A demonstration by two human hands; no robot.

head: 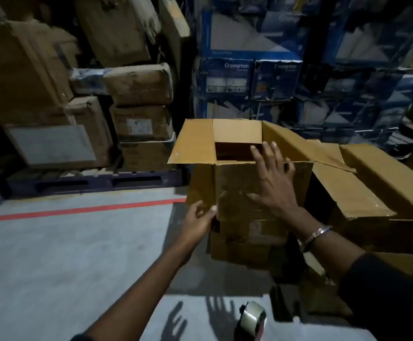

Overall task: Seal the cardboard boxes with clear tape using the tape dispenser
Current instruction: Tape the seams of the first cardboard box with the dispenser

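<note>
The tape dispenser (pixel 251 321) is lying on the floor (pixel 53 254) nearest the person, untouched, closer to the right arm. Beyond it, the left hand (pixel 199 221), fingers curled, is holding the open box (pixel 249 183) by its near-left corner. The right hand (pixel 273 178), fingers spread, is reaching towards the far flaps.

Two hands (pixel 200 221), one tape dispenser (pixel 251 321), two open cardboard boxes (pixel 240 183), many stacked cartons (pixel 139 84).
</note>
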